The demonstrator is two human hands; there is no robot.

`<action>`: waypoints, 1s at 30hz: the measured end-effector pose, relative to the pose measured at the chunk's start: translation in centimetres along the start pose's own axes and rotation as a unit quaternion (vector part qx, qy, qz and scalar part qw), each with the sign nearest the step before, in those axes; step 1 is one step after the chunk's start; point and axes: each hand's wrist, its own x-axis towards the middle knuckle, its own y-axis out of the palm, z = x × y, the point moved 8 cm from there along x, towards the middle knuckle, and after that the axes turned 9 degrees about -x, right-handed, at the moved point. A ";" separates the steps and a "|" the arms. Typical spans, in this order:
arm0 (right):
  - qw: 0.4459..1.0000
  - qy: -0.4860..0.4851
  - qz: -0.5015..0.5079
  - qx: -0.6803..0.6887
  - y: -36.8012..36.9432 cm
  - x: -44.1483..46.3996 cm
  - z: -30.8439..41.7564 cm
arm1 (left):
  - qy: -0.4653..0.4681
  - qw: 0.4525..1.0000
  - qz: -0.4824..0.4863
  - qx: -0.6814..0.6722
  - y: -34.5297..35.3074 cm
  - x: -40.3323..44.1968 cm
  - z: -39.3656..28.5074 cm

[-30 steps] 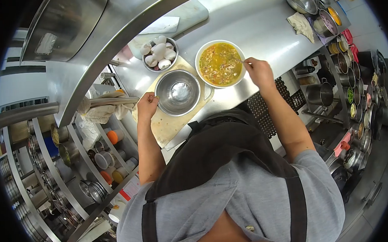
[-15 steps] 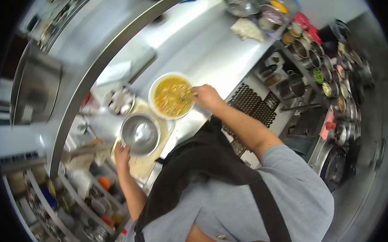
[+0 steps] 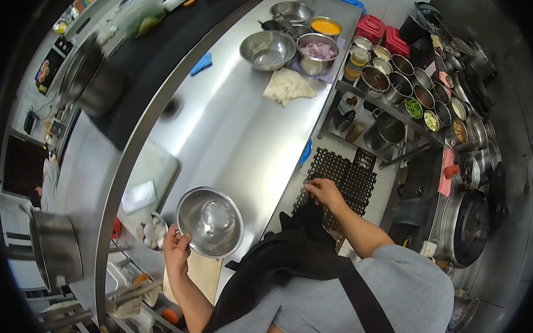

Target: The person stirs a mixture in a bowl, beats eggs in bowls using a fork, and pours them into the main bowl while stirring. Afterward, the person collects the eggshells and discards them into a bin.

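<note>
A wide steel bowl (image 3: 212,219) sits over the near end of a long metal desk (image 3: 242,144); whether its base rests on anything cannot be told. The person's left hand (image 3: 178,251) grasps its left rim between fingers and thumb. The right hand (image 3: 325,192) is to the right of the bowl, past the desk's edge, fingers curled; whether they grip anything is unclear. Just left of the bowl are white, egg-like pieces (image 3: 150,230). A pale board (image 3: 209,273) shows below the bowl; a crumpled cream cloth (image 3: 288,87) lies well beyond it.

Open counter (image 3: 236,150) beyond held bowl (image 3: 212,221), cloth (image 3: 288,87) obstructing farther along
</note>
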 end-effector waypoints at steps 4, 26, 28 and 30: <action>0.997 0.026 -0.060 0.031 -8.7 3.7 -2.6 | -0.011 0.998 0.059 0.027 11.2 5.8 -1.9; 0.999 -0.014 -0.038 0.008 -33.0 24.0 2.2 | 0.141 0.960 0.001 0.243 40.6 25.8 -6.6; 0.999 -0.033 -0.014 -0.031 -31.8 23.8 3.1 | 0.180 0.955 0.026 0.234 41.6 26.1 -6.8; 0.998 -0.032 -0.001 -0.052 -30.5 23.3 4.3 | 0.161 0.954 0.036 0.250 42.5 25.4 -7.2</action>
